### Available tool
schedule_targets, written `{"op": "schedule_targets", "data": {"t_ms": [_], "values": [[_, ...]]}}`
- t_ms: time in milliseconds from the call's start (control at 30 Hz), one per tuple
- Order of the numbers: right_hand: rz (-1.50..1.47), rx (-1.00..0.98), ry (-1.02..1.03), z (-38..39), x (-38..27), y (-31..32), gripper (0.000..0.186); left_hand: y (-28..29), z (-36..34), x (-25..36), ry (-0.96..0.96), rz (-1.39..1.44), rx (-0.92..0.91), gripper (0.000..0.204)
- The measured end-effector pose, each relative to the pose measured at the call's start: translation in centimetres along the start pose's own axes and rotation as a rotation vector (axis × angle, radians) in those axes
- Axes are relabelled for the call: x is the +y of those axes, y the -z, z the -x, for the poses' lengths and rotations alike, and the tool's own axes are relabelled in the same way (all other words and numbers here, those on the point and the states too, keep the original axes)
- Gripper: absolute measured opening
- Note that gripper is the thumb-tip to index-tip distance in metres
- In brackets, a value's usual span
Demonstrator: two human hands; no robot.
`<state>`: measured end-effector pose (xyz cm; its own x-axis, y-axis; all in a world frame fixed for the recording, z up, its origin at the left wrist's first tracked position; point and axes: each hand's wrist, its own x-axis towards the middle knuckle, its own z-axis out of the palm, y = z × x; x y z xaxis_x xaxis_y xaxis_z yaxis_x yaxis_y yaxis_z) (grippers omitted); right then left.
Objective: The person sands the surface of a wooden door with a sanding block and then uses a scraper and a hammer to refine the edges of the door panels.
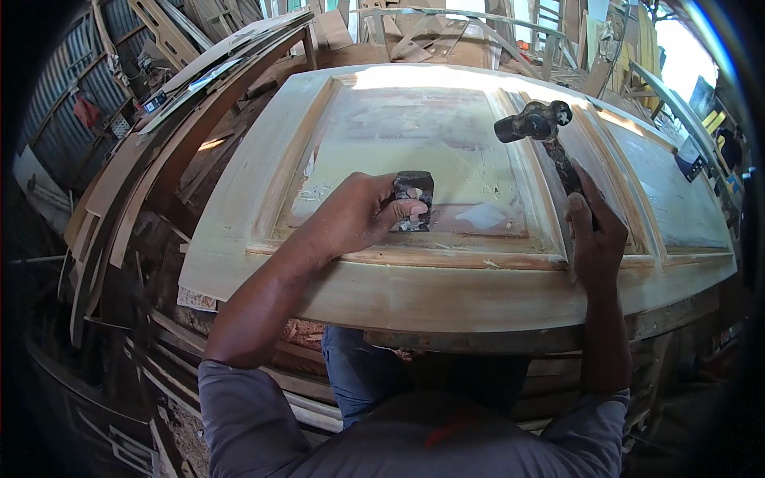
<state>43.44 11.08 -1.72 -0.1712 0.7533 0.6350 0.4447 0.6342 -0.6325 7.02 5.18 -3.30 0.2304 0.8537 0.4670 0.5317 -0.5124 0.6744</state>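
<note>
My left hand point(368, 209) is closed round a small dark block point(413, 186) with worn, pale patches, its thumb pressed against the near face. The block is over the lower middle of a framed panel in a pale wooden door point(382, 288); I cannot tell whether it touches the wood. My right hand point(598, 227) grips the dark handle of a hammer point(535, 123), raised with its metal head up and to the left over the door's right part. Whitish smears mark the panel under my left hand.
The door lies on a workbench point(510, 341) in front of me. Long boards point(171, 147) are stacked on the left. Wood offcuts point(418, 44) crowd the far side. A small dark box-like thing point(690, 158) is at the door's right edge. Scraps and shavings lie below.
</note>
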Motion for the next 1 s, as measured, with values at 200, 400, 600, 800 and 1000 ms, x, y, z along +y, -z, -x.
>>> {"op": "schedule_targets", "data": {"t_ms": [200, 400, 600, 800, 1000], "values": [[0.010, -0.003, 0.037, 0.0, 0.1, 0.0, 0.042, 0.2, 0.1, -0.1, 0.122, -0.109, -0.033, 0.033], [0.051, -0.017, 0.067, 0.0, -0.1, -0.1, 0.042, 0.5, 0.0, 1.3, 0.168, -0.121, -0.095, 0.025], [0.061, -0.029, 0.116, -0.1, -0.7, 0.3, 0.042, 0.4, 0.1, 1.1, 0.033, -0.128, -0.058, 0.031], [0.029, -0.018, 0.351, -1.5, -4.8, 0.6, 0.044, 0.0, 0.4, 0.5, -0.025, -0.029, -0.005, 0.030], [0.206, -0.367, 0.418, -3.4, -7.1, 0.7, 0.043, 0.1, 0.4, -0.1, 0.006, -0.090, -0.035, 0.027]]}}
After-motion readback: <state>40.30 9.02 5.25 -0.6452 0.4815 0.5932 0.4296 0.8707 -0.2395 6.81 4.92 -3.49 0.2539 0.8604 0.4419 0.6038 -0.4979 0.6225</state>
